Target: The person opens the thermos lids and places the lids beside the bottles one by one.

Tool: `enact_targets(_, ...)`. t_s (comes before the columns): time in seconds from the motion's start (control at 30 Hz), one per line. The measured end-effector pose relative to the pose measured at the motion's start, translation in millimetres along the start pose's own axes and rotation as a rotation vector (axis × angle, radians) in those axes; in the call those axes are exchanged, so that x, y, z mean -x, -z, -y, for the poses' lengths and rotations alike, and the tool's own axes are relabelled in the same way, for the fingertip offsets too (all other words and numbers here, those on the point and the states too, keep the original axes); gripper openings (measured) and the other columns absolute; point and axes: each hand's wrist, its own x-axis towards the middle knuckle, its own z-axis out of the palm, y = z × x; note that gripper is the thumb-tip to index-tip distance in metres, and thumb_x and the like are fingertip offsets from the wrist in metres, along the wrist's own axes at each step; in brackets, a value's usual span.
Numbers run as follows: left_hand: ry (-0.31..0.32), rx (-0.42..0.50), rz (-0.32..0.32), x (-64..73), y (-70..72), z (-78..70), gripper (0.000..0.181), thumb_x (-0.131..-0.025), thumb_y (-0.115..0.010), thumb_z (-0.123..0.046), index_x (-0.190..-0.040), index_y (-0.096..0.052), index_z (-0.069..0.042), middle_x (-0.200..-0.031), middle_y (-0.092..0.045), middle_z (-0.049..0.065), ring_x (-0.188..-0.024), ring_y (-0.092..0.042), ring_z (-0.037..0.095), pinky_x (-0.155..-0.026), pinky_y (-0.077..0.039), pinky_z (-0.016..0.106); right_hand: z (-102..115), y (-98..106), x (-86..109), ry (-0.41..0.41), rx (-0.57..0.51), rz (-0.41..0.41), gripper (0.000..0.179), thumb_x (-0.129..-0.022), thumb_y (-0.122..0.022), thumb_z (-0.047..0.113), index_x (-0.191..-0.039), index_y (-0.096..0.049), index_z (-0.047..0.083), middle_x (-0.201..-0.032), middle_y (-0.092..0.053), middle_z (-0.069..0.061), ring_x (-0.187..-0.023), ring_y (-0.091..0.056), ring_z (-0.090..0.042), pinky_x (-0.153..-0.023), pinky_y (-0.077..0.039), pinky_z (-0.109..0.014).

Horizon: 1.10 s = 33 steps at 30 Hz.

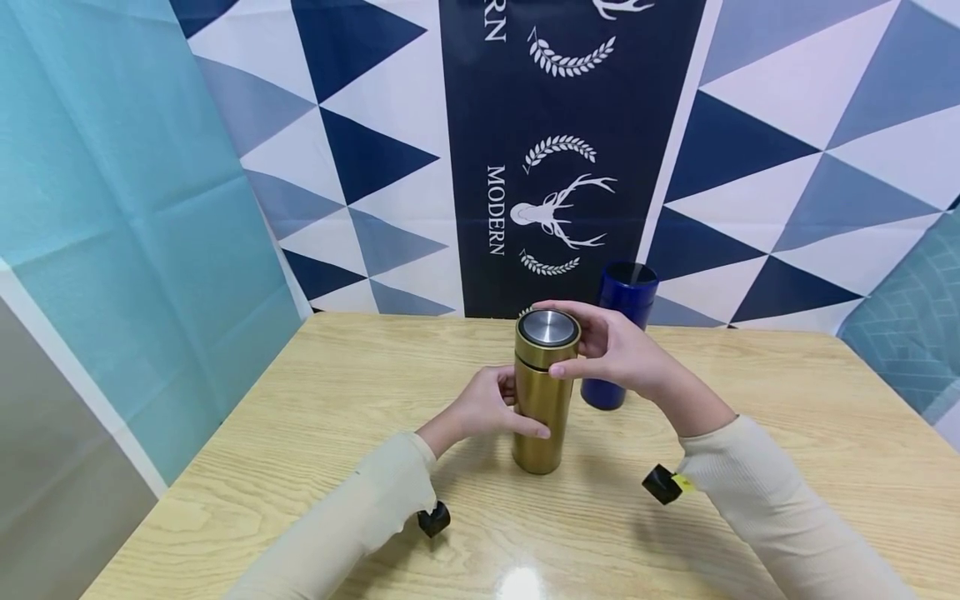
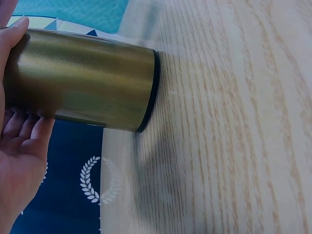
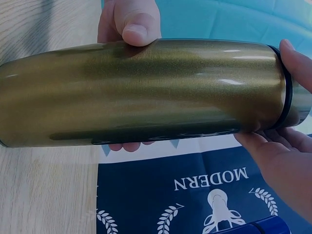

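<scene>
**Left hand (image 1: 483,406) and right hand (image 1: 617,348) clasp a gold flask (image 1: 546,400)**

A person in cream sleeves (image 1: 356,512) holds the gold flask upright between both hands, over a wood-grained table (image 1: 337,383). The left hand curls round its body, thumb across the front; higher up, the right hand is clamped about the top end, by the silver-topped lid (image 1: 550,327). Just beyond the right hand, and partly hidden by it, is a blue flask (image 1: 628,298). Well past both hands hangs a backdrop (image 1: 555,108) with triangles, a deer's head and the word "MODERN."
</scene>
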Motion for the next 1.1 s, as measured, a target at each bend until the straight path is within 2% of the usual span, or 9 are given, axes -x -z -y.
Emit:
enact_targets(0.27, 0.001, 0.004, 0.000, -1.3, -0.5, 4.7, 0.058, -0.067, -0.087, -0.015, -0.118, -0.062, -0.013, -0.116, -0.069, 0.002, -0.101, -0.066, 0.011, -0.095, -0.053, 0.028, -1.2, -0.5, 0.1, 0.009, -0.017, 0.017, 0.071, -0.082, -0.074, 0.007, -0.144, -0.039, 0.008, -0.141, -0.051, -0.015, -0.118, -0.058, -0.003, -0.097, -0.050, -0.018)
enact_targets(0.8, -0.016, -0.003, 0.002, -0.7, -0.4, 2.9, 0.058, -0.066, -0.087, -0.015, -0.118, -0.063, -0.013, -0.115, -0.070, 0.003, -0.099, -0.066, 0.010, -0.093, -0.054, 0.027, -2.1, 6.6, -1.2, 0.037, -0.056, 0.089, 0.071, -0.084, -0.072, 0.004, -0.145, -0.036, 0.005, -0.135, -0.055, 0.003, -0.118, -0.059, -0.006, -0.098, -0.051, -0.020)
enact_targets(1.1, -0.013, -0.004, 0.001, -1.2, -0.8, 3.5, 0.057, -0.067, -0.087, -0.015, -0.118, -0.063, -0.013, -0.115, -0.070, 0.003, -0.099, -0.067, 0.011, -0.093, -0.054, 0.027, -3.0, 7.7, -1.8, 0.036, -0.086, 0.106, 0.073, -0.083, -0.071, 0.003, -0.146, -0.034, 0.005, -0.137, -0.053, 0.004, -0.119, -0.058, -0.007, -0.099, -0.050, -0.021)
